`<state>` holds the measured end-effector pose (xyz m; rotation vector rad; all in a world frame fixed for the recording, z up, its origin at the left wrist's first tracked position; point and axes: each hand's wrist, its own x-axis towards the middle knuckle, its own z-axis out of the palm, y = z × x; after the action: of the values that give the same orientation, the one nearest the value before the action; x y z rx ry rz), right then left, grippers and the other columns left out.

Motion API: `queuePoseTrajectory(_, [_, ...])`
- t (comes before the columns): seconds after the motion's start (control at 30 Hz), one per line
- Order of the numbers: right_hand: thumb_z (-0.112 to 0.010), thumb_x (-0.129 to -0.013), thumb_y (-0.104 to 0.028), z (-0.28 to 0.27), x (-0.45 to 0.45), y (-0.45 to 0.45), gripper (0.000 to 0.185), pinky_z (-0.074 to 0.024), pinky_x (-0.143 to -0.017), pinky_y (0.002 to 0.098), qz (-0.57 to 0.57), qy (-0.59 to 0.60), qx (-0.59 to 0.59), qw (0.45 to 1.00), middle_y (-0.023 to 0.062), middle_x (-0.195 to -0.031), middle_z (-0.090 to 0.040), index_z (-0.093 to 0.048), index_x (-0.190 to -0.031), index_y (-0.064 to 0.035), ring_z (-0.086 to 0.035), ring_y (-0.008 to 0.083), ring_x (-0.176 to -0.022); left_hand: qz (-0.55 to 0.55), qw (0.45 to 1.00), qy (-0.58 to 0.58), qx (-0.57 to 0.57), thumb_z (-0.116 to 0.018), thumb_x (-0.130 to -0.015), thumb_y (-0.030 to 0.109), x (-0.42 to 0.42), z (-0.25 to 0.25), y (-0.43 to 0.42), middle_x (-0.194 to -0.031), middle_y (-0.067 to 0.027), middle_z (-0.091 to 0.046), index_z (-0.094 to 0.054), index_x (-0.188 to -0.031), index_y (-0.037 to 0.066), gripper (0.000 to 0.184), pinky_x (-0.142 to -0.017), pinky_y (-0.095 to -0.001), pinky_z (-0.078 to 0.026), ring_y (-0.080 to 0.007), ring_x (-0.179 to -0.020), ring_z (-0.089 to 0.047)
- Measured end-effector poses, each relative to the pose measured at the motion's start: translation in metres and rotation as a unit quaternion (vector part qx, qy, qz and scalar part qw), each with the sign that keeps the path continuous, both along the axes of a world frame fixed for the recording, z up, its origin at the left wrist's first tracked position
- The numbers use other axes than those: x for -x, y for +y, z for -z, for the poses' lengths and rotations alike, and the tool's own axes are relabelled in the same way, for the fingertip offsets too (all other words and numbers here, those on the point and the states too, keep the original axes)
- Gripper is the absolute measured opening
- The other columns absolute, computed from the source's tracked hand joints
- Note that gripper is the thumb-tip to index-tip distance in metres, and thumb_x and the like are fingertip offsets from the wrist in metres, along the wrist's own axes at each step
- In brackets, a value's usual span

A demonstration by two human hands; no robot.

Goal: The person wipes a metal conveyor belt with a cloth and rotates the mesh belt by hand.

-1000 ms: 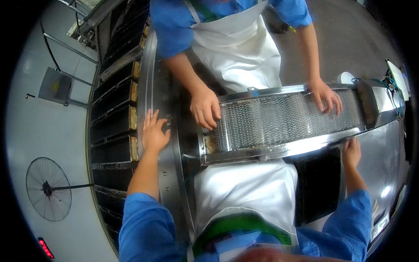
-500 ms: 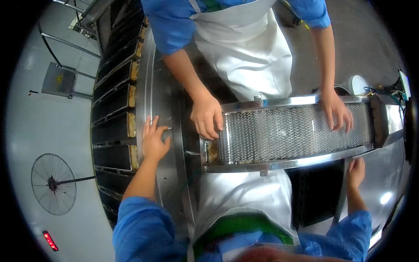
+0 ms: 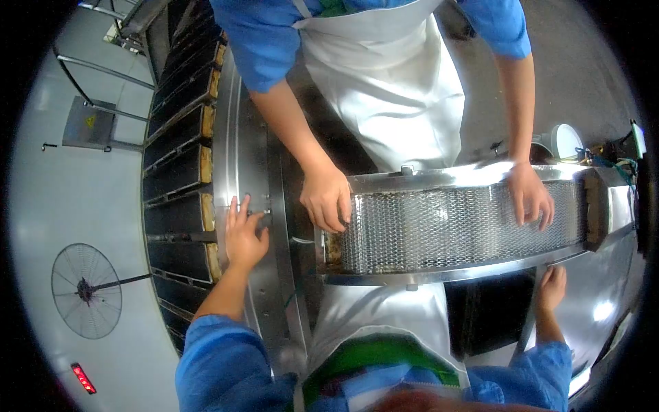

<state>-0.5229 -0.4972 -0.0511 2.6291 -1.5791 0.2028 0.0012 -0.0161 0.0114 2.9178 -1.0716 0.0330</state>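
Note:
My left hand point(image 3: 246, 237) lies with its fingers spread on the metal ledge point(image 3: 237, 158), beside a row of dark trays point(image 3: 177, 214) with yellowish ends. My right hand point(image 3: 551, 288) is at the near side of the mesh conveyor point(image 3: 439, 226), just below its metal rail. Its fingers are curled together, and anything inside them is hidden. Across the conveyor stands a co-worker in a white apron point(image 3: 384, 82). One of the co-worker's hands point(image 3: 326, 199) hangs at the conveyor's left end; the other hand point(image 3: 528, 196) reaches over the mesh on the right.
A round wire fan point(image 3: 86, 291) and a grey box with a warning sign point(image 3: 88, 122) are on the left wall. A red lit display point(image 3: 83, 378) shows below the fan. At the right are a white round container point(image 3: 565, 141) and cables point(image 3: 607, 159).
The view has shifted slightly, so the conveyor and trays sit lower in it. My right hand shows a little lower and further left; my left hand stays on the ledge.

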Motion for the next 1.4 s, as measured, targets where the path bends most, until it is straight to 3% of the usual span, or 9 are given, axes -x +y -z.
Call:
queuePoseTrajectory(0.1, [-0.048,-0.095,-0.022,0.006,0.003,-0.001,0.017,-0.0454,-0.077,0.0446,-0.035,-0.023,0.046,0.998,0.0148,-0.094,-0.057,-0.054,-0.094,-0.0062,-0.056,0.0361,-0.094,-0.008,1.000,0.011,0.004,-0.071,-0.067,0.009,-0.001,0.001,0.001,-0.144,-0.0144,-0.041,-0.067,-0.098,0.006,0.031,-0.112,-0.0506,-0.027,-0.0393,-0.139,-0.027])
queuePoseTrajectory(0.17, [-0.048,-0.095,-0.021,0.005,0.002,0.000,0.016,-0.0454,-0.078,0.0446,-0.016,-0.014,0.026,0.999,0.0145,-0.094,-0.058,-0.054,-0.094,-0.0063,-0.056,0.0358,-0.094,0.006,1.000,-0.001,-0.006,-0.073,-0.065,0.009,-0.005,0.004,0.005,-0.147,-0.0118,-0.039,-0.068,-0.104,0.012,0.039,-0.114,-0.0479,-0.027,-0.0392,-0.139,-0.026])
queuePoseTrajectory(0.67, [-0.051,-0.092,-0.017,-0.001,-0.012,0.007,0.014,-0.0461,-0.075,0.0473,-0.010,-0.010,0.025,1.000,0.0161,-0.091,-0.056,-0.051,-0.091,-0.0033,-0.055,0.0376,-0.091,0.007,1.000,-0.003,0.013,-0.072,-0.065,0.007,-0.006,0.003,0.007,-0.146,-0.0125,-0.040,-0.067,-0.102,0.014,0.037,-0.113,-0.0487,-0.028,-0.0399,-0.139,-0.027])
queuePoseTrajectory(0.77, [-0.050,-0.093,-0.020,0.003,-0.007,0.004,0.015,-0.0457,-0.076,0.0464,-0.002,-0.018,0.027,0.999,0.0149,-0.092,-0.056,-0.051,-0.091,-0.0050,-0.055,0.0371,-0.092,0.006,1.000,-0.004,0.024,-0.070,-0.068,0.009,-0.002,0.002,0.005,-0.143,-0.0141,-0.043,-0.066,-0.098,0.006,0.030,-0.113,-0.0487,-0.026,-0.0383,-0.139,-0.027])
queuePoseTrajectory(0.93, [-0.050,-0.094,-0.023,-0.004,-0.010,0.010,0.016,-0.0453,-0.077,0.0459,0.000,-0.016,0.014,1.000,0.0134,-0.094,-0.057,-0.050,-0.092,-0.0067,-0.055,0.0365,-0.093,0.002,1.000,0.002,0.019,-0.070,-0.068,0.009,0.000,0.002,0.006,-0.142,-0.0144,-0.043,-0.066,-0.098,0.006,0.030,-0.113,-0.0485,-0.026,-0.0379,-0.139,-0.028])
queuePoseTrajectory(1.1, [-0.051,-0.093,-0.020,0.001,-0.012,0.009,0.015,-0.0471,-0.076,0.0466,-0.025,-0.060,0.079,0.995,0.0137,-0.093,-0.058,-0.053,-0.092,-0.0051,-0.056,0.0364,-0.092,-0.001,0.999,-0.003,0.042,-0.069,-0.069,0.010,0.000,0.011,0.013,-0.142,-0.0146,-0.044,-0.066,-0.098,0.006,0.030,-0.114,-0.0485,-0.025,-0.0372,-0.139,-0.029])
queuePoseTrajectory(1.23, [-0.052,-0.093,-0.021,-0.007,-0.014,0.010,0.016,-0.0473,-0.076,0.0470,-0.007,-0.014,0.041,0.999,0.0139,-0.094,-0.059,-0.055,-0.097,-0.0059,-0.057,0.0360,-0.091,0.016,0.998,-0.036,0.045,-0.069,-0.069,0.012,-0.002,0.014,0.014,-0.141,-0.0146,-0.045,-0.067,-0.098,0.007,0.029,-0.114,-0.0474,-0.026,-0.0363,-0.139,-0.029])
queuePoseTrajectory(1.4, [-0.054,-0.091,-0.021,-0.012,-0.014,0.014,0.016,-0.0474,-0.075,0.0462,-0.016,-0.054,0.040,0.998,0.0147,-0.091,-0.058,-0.053,-0.092,-0.0054,-0.057,0.0364,-0.088,0.012,0.998,-0.052,0.045,-0.069,-0.070,0.012,0.007,0.016,0.020,-0.140,-0.0140,-0.046,-0.067,-0.098,0.008,0.028,-0.113,-0.0443,-0.028,-0.0336,-0.139,-0.030])
